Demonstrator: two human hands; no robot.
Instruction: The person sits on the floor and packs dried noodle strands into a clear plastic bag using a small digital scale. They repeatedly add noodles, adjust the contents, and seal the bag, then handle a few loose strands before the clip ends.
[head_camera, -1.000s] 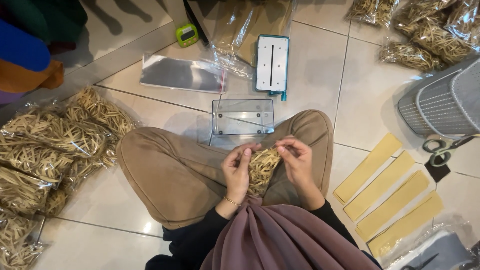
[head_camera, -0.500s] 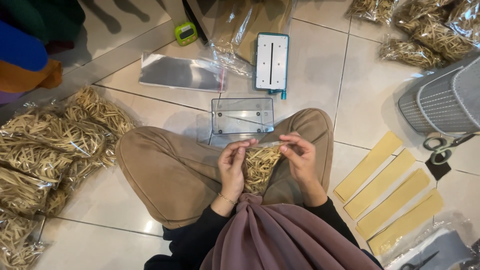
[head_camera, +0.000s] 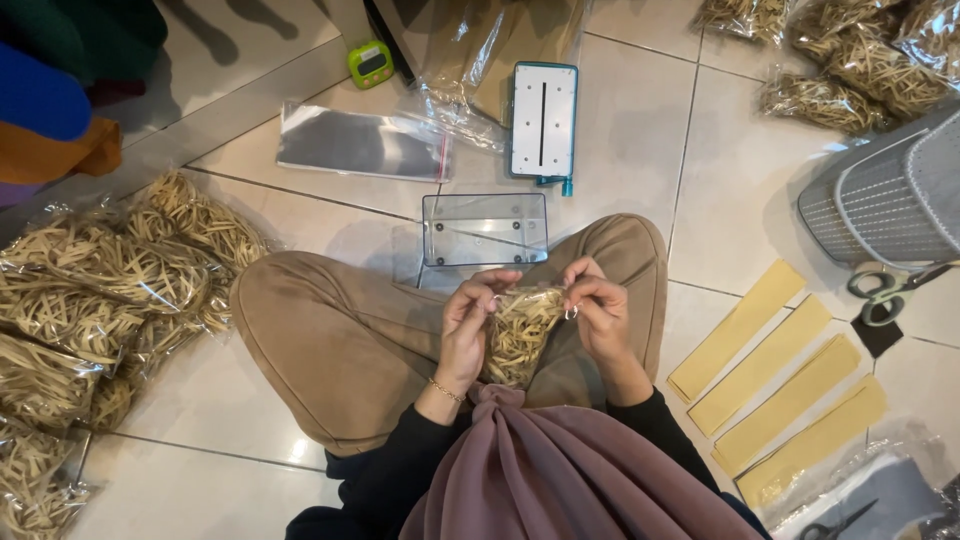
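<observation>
Pinching bag of rubber bands (head_camera: 518, 335) top edge: left hand (head_camera: 468, 322), right hand (head_camera: 598, 312) grip closed.

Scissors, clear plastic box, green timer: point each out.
scissors (head_camera: 886, 290): head view, on the green handles.
clear plastic box (head_camera: 485, 228): head view, middle of its top face.
green timer (head_camera: 370, 63): head view, centre of its front.

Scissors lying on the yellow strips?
No, the scissors lie on bare tile beside the grey basket, apart from the yellow strips.

1 head camera (worn), looking steeply down, close over lap
</observation>
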